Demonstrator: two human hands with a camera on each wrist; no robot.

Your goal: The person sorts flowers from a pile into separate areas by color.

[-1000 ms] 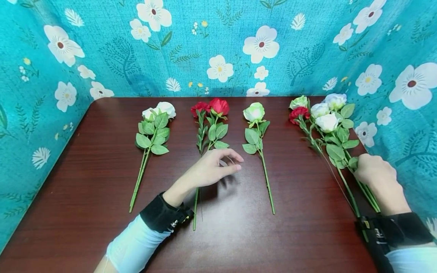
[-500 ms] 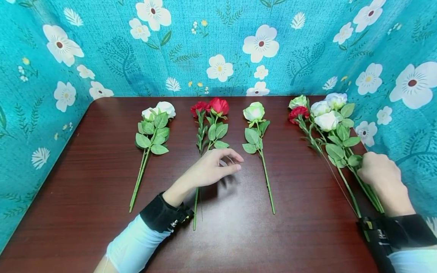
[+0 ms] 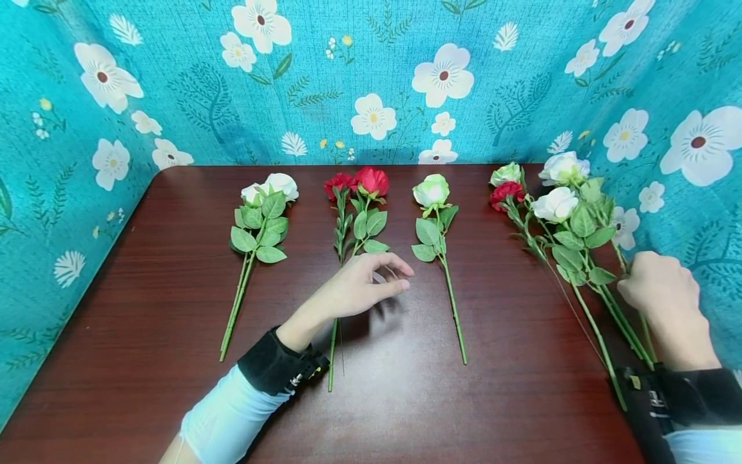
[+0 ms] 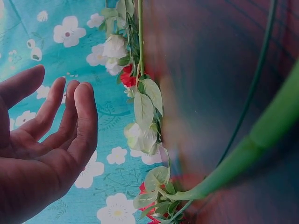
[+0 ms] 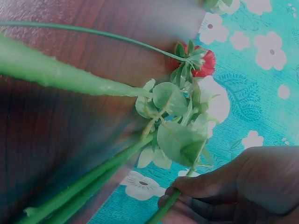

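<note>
My right hand (image 3: 661,283) pinches the green stem (image 5: 164,205) of a white artificial rose between thumb and fingers, at the table's right edge. That stem's upper end runs in among the leaves of a bunch with white roses (image 3: 555,205), a red carnation-like flower (image 3: 507,194) and a pale green rose (image 3: 507,173). My left hand (image 3: 371,280) hovers over the middle with loosely bent fingers and nothing in it. Beneath its wrist pass the stems of two red flowers (image 3: 372,181). Just right of its fingertips lies a single pale green rose (image 3: 431,191).
Two white roses (image 3: 281,187) with crossed stems lie at the left of the dark wooden table (image 3: 145,309). A blue floral cloth (image 3: 324,77) hangs behind the table and along its sides.
My right hand has shifted right and slightly up, drawing a stem away from the others. White rose heads and leaves at the right have turned and spread. The left hand stays still.
</note>
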